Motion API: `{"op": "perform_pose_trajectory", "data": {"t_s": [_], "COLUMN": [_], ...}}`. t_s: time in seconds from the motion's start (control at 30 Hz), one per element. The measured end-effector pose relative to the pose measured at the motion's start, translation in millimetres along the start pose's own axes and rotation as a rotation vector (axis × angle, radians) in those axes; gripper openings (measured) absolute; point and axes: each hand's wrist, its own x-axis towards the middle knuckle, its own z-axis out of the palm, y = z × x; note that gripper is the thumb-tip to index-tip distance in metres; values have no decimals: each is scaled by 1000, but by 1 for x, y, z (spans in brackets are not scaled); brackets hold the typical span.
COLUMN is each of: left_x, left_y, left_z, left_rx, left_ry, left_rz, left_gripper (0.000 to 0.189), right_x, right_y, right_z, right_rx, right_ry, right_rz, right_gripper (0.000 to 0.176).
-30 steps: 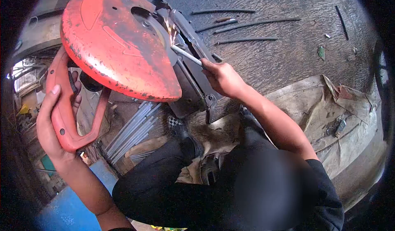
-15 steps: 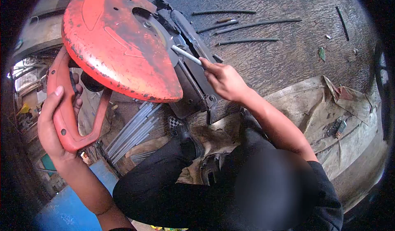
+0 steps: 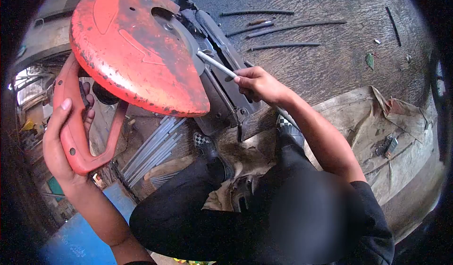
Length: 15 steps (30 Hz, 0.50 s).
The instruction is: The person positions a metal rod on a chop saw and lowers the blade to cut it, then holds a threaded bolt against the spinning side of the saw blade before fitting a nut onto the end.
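A chop saw with a scuffed red blade guard point(image 3: 137, 52) fills the upper left. My left hand point(image 3: 59, 142) is wrapped round its red D-shaped handle point(image 3: 71, 140), with fingertips showing inside the loop. Under the guard part of the grey cutting disc point(image 3: 194, 52) shows. My right hand point(image 3: 259, 83) is closed on a light grey metal rod point(image 3: 216, 64). The rod's far end lies at the disc's edge, and its other end comes out below my wrist. Beneath sits the saw's dark metal base point(image 3: 222, 83) with a clamp screw point(image 3: 219, 90).
Several dark rods point(image 3: 297, 28) lie on the wet, textured floor beyond the saw. A bundle of grey rods point(image 3: 153, 147) rests below the guard. Dirty sacking point(image 3: 349, 118) with a small box-like object point(image 3: 390, 144) spreads at right. A blue surface point(image 3: 89, 227) is at lower left.
My right hand has shifted slightly right and down, and more of the rod shows between it and the disc. The rod's rear end has come into view. The left hand stays on the handle.
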Motion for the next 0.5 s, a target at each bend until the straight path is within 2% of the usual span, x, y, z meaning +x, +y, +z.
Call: {"op": "perform_pose_trajectory", "data": {"t_s": [0.07, 0.1, 0.13, 0.2, 0.4, 0.5], "left_x": [-1, -1, -1, -1, 0, 0], "left_y": [0, 1, 2, 1, 0, 1], "left_z": [2, 2, 1, 1, -1, -1], "left_rx": [-15, -8, 0, -9, -27, -13], "left_ry": [18, 12, 7, 8, -7, -20], "left_rz": [11, 8, 5, 0, 5, 0], "left_gripper": [52, 52, 52, 52, 51, 51], "right_x": [4, 12, 14, 17, 3, 4], "right_y": [6, 16, 19, 23, 7, 10], "right_z": [3, 1, 1, 2, 14, 14], "right_rx": [-135, -214, -215, -409, -630, -654], "right_ry": [56, 56, 56, 127, 312, 326], "right_rz": [-90, -229, -229, -341, -447, -464], "right_gripper": [27, 26, 26, 24, 15, 11]}}
